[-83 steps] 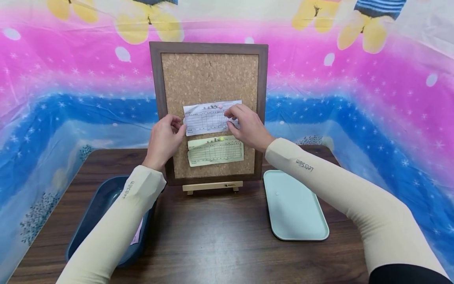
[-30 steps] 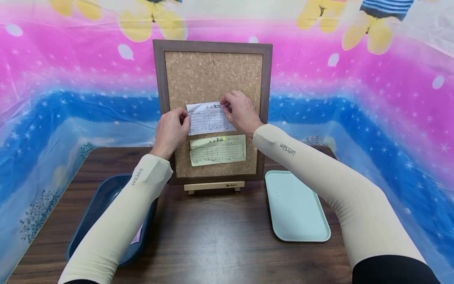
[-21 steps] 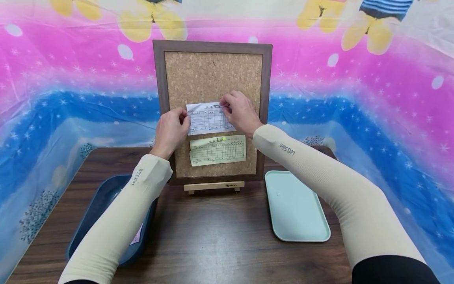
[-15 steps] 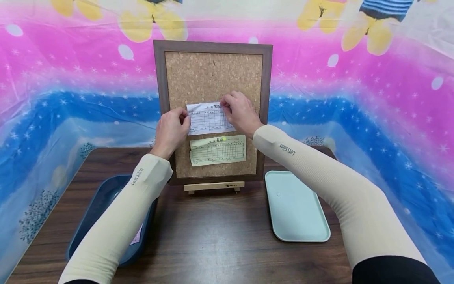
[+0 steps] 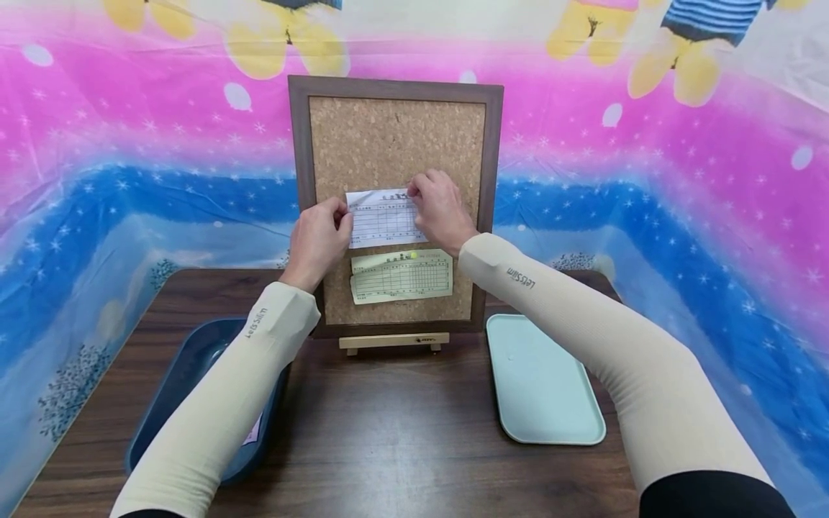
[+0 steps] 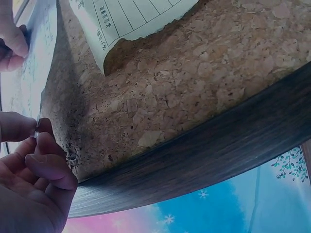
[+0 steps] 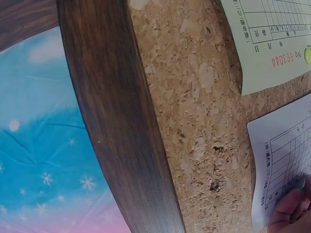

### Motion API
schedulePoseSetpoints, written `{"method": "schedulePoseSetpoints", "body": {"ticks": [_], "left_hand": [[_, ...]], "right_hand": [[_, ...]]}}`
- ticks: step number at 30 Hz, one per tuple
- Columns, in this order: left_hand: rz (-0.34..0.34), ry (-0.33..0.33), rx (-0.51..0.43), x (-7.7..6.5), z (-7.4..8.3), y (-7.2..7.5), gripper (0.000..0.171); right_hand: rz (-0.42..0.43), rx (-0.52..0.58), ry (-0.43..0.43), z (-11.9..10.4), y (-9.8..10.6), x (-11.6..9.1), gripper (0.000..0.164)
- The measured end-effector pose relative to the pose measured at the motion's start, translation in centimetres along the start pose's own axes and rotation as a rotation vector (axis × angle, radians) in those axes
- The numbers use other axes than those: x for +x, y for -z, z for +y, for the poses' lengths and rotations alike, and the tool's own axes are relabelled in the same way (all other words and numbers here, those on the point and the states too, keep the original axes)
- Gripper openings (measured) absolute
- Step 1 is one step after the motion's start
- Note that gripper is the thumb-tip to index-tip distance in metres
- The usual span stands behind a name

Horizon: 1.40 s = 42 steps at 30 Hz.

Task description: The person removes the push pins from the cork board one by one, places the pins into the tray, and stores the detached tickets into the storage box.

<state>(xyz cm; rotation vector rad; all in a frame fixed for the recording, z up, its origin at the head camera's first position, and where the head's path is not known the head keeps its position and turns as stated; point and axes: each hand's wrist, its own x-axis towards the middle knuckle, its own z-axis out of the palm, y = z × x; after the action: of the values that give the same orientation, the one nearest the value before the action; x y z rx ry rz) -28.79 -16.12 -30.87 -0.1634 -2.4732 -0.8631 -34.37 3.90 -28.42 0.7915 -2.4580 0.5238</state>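
A framed cork board stands upright, bearing two printed paper forms. My left hand pinches the left edge of the white form between thumb and forefinger; in the left wrist view that edge lifts off the cork. At the white form's top middle, the curled fingers of my right hand cover the spot where a pink push pin showed earlier. Those fingers hide the pin now. Below hangs the pale yellow-green form, fixed by a yellow push pin; its left side curls away from the cork.
A small wooden easel ledge carries the board on the brown table. Left of it, partly under my forearm, lies a dark blue tray with a pink slip. A mint tray lies at right.
My right hand has moved up and left from the white form's right part onto the pink pin's spot at its top. Over the last second both hands stay nearly still; the view shifts slightly.
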Motion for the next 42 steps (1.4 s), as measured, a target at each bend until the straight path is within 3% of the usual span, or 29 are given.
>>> {"method": "schedulePoseSetpoints", "body": {"ticks": [14,21,32,42], "left_hand": [[-0.010,0.020,-0.007,0.1,0.0,-0.2,0.019],[-0.006,0.024,-0.006,0.2,0.0,-0.3,0.018],[-0.003,0.031,-0.007,0.1,0.1,-0.2,0.018],[0.001,0.026,-0.006,0.1,0.1,-0.2,0.019]], "right_hand": [[0.056,0.032,0.060,0.3,-0.2,-0.4,0.006],[0.032,0.022,0.046,0.3,-0.2,-0.4,0.006],[0.064,0.065,0.131,1.0,-0.3,-0.7,0.006],[0.054,0.053,0.127,1.1,-0.3,-0.6,0.006]]}}
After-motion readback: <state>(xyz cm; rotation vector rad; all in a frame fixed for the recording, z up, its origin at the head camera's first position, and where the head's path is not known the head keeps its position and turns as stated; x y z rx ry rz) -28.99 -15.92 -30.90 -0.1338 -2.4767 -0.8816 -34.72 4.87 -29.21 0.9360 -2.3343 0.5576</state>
